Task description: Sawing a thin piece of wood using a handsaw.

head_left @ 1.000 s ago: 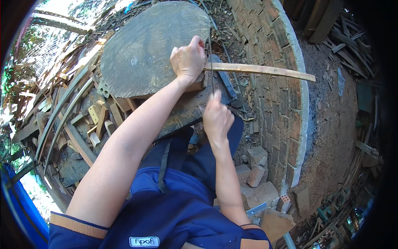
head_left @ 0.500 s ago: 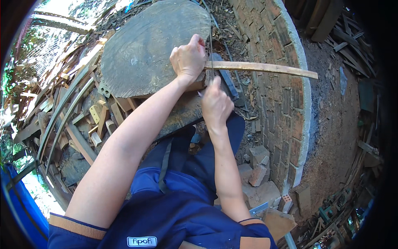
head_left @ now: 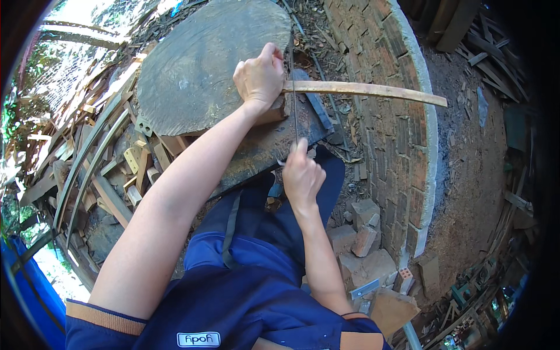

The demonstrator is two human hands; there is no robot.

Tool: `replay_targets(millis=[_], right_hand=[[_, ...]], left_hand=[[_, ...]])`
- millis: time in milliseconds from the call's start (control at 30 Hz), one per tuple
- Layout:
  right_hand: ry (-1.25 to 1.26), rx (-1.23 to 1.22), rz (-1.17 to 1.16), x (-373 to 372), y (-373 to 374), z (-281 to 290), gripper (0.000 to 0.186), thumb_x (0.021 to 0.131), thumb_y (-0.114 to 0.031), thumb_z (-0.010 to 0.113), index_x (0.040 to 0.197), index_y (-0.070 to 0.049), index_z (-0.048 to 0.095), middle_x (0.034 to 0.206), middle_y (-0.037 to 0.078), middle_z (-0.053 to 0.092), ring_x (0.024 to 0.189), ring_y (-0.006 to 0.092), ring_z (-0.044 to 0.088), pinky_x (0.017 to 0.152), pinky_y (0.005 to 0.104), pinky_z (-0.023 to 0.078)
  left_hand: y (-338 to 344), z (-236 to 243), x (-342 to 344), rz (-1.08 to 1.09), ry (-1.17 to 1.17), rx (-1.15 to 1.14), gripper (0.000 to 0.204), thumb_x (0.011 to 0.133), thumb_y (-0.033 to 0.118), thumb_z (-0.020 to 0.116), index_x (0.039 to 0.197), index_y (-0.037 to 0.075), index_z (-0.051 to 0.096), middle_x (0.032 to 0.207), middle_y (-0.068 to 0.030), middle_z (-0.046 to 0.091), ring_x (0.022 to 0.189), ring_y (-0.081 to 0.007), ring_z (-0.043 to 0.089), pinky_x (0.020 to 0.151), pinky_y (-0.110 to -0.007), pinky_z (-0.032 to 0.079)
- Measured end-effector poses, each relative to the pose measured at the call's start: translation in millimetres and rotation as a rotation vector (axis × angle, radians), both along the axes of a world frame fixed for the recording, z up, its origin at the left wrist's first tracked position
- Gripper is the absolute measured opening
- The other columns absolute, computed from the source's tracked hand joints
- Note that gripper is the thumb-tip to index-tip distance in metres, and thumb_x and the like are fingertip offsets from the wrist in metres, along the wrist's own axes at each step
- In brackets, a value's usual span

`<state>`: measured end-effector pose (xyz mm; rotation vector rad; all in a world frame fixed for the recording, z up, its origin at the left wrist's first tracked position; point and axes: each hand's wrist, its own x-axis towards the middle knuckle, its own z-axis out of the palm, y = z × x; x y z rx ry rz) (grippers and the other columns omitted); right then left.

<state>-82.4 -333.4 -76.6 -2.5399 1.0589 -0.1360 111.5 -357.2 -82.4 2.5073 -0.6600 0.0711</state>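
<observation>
My left hand (head_left: 259, 80) is closed on the end of a long, thin wooden strip (head_left: 367, 90), holding it at the right edge of a big round log stump (head_left: 204, 67). The strip's free length sticks out to the right, over the brick wall. Closer to my body, my right hand (head_left: 304, 178) is wrapped round the handle of a handsaw. Its blade (head_left: 295, 119) shows edge-on as a thin dark line, crossing the strip just right of my left fingers. My fist hides most of the handle.
The low brick wall (head_left: 385, 116) curves along the right. Wood offcuts (head_left: 140, 166) and long bent strips pile up at the left. A dark board (head_left: 251, 163) lies between the stump and my knees. Broken bricks (head_left: 364, 239) sit beside my right leg.
My right hand has pulled the saw back toward my body, so more blade shows on the near side of the strip. My left hand still holds the strip, shifted slightly left in view.
</observation>
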Motion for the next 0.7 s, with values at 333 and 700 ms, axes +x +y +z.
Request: replay_targets(millis=[333,700], right_hand=[[0.003,-0.104,-0.005,8,-3,1,0.014,0.092,-0.015,0.054,0.102,-0.005,0.053,0.056,0.016,0.064,0.053,0.0328,0.067,0.048,0.0439,0.054],[0.013,-0.05,0.012,14,-7,0,0.009,0.094,-0.015,0.051,0.098,-0.006,0.052,0.056,0.016,0.063,0.054,0.0334,0.067,0.047,0.0459,0.053]], left_hand=[[0,-1,1,0.018,-0.008,-0.003,0.011,0.09,0.026,0.054,0.093,0.023,0.065,0.069,-0.0086,0.068,0.071,-0.0333,0.068,0.067,-0.044,0.051],[2,-4,3,0.005,-0.015,-0.012,0.01,0.09,0.025,0.054,0.091,0.022,0.064,0.067,-0.0083,0.067,0.07,-0.0339,0.067,0.067,-0.044,0.051]])
